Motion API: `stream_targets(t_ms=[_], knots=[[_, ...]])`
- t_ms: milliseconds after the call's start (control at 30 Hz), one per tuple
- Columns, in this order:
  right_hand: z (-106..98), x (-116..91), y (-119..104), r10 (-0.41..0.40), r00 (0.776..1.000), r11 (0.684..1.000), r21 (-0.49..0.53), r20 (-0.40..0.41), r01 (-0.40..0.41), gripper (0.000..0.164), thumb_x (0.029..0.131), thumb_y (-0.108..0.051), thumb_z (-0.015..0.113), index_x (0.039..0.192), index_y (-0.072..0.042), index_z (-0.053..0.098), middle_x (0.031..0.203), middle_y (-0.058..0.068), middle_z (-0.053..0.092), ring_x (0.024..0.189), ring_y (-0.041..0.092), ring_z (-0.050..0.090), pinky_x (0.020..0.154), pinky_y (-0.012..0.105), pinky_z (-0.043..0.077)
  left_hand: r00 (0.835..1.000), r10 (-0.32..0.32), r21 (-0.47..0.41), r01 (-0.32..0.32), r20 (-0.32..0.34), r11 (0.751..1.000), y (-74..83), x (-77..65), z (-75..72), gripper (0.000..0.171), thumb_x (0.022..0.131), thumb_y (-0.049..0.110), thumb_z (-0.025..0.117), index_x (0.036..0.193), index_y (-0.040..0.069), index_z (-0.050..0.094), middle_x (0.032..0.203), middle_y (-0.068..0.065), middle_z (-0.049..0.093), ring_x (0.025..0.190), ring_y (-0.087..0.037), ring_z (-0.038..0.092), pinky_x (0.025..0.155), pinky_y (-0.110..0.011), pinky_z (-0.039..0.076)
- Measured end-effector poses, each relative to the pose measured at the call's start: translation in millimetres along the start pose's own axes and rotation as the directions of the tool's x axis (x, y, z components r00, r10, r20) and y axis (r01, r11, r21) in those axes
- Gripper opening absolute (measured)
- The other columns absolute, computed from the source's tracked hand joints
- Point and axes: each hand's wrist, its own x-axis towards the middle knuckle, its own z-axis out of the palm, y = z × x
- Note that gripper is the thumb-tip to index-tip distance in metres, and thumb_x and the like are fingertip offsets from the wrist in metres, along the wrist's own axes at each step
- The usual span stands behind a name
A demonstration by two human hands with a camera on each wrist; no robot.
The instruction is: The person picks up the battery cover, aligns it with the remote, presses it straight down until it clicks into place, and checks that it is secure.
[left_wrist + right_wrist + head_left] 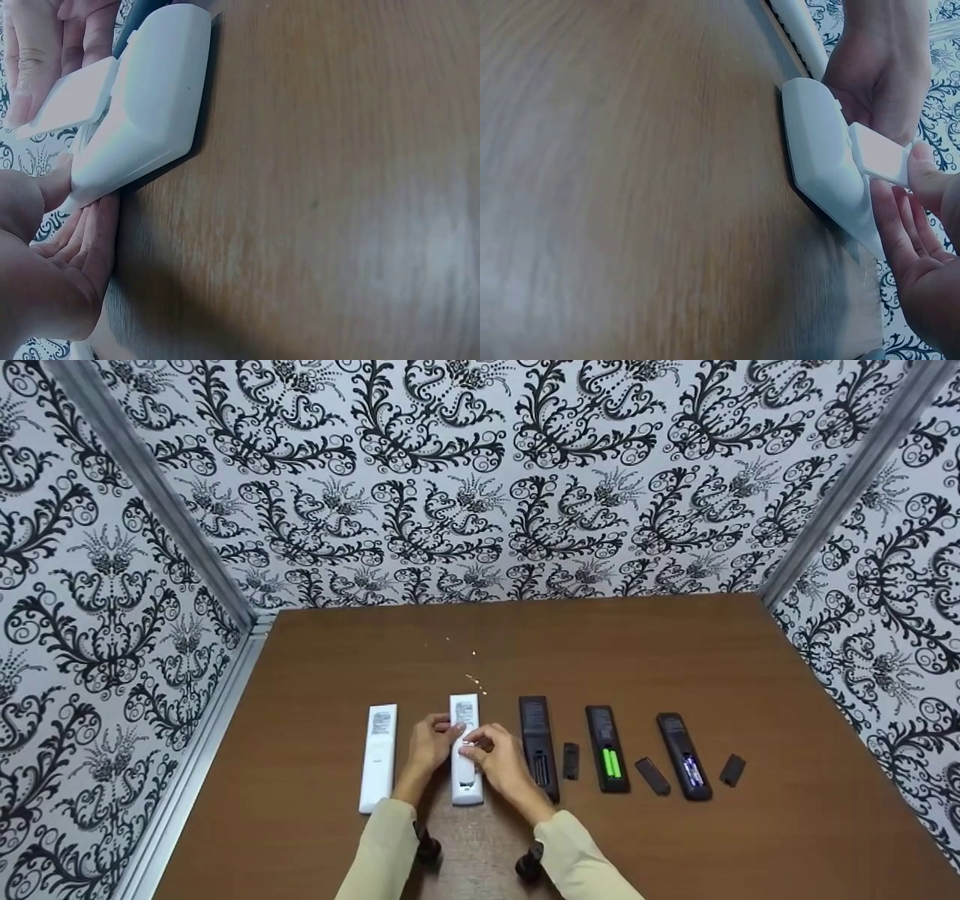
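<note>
A white remote control (466, 796) lies back side up on the table in front of me, its printed label toward the far end. My left hand (431, 744) holds it by the left edge, thumb on the back and fingers along the side. Between thumb and fingers, my right hand (502, 759) pinches the white battery cover (880, 154). One end of the cover is tilted up, while its other end overlaps the battery bay near the remote's close end. In the left wrist view the cover (79, 94) stands at an angle to the remote's back; the bay's inside is mostly hidden.
Left of my hands lies another white remote (379, 757), its back closed. To the right are a black remote (535, 720) with an uncovered bay, one with green batteries (612, 763), and another with purplish batteries (691, 771). Black covers (571, 761) lie beside them. Patterned walls surround the table.
</note>
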Motion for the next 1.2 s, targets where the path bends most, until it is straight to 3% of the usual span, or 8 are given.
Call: stream_targets(t_ms=[400,733,933,1200], knots=[[1.3,-0.9,0.9,0.018,1.0,1.0,0.0,0.007,-0.018,0.014,0.082,-0.013,0.081,0.089,-0.005,0.072,0.089,0.009,0.066,0.076,0.005,0.057,0.068,0.017,0.048,1.0,-0.012,0.018,0.012,-0.001,1.0,2.6,-0.7,-1.8,0.038,0.089,0.015,0.075,0.118,-0.008,0.065,0.107,-0.026,0.073,0.099,-0.036,0.07,0.089,-0.043,0.056],[-0.1,-2.5,2.6,0.037,0.999,0.997,0.064,0.032,-0.039,0.015,0.084,-0.013,0.078,0.092,-0.002,0.071,0.095,0.013,0.068,0.08,0.004,0.061,0.069,0.017,0.051,0.999,0.046,0.009,-0.046,-0.01,0.999,0.8,0.0,-0.1,0.035,0.087,0.009,0.075,0.114,-0.011,0.065,0.1,-0.027,0.073,0.092,-0.033,0.071,0.078,-0.033,0.057],[0.7,-2.6,4.3,0.019,0.999,0.996,0.089,0.028,-0.021,0.016,0.083,-0.011,0.078,0.092,0.0,0.071,0.095,0.016,0.068,0.083,0.011,0.065,0.072,0.016,0.051,0.999,0.054,0.013,-0.054,-0.008,0.998,1.5,-1.3,-0.2,0.036,0.088,0.01,0.075,0.115,-0.012,0.065,0.101,-0.028,0.073,0.093,-0.035,0.072,0.08,-0.036,0.057],[2.6,-5.0,4.3,0.028,0.999,0.998,0.052,0.035,-0.03,0.013,0.084,-0.012,0.079,0.091,-0.003,0.072,0.091,0.011,0.066,0.077,0.003,0.057,0.069,0.017,0.048,0.999,0.039,0.008,-0.039,-0.008,0.999,0.0,-0.1,-0.3,0.036,0.088,0.011,0.075,0.115,-0.011,0.065,0.102,-0.027,0.073,0.094,-0.034,0.072,0.082,-0.037,0.057]])
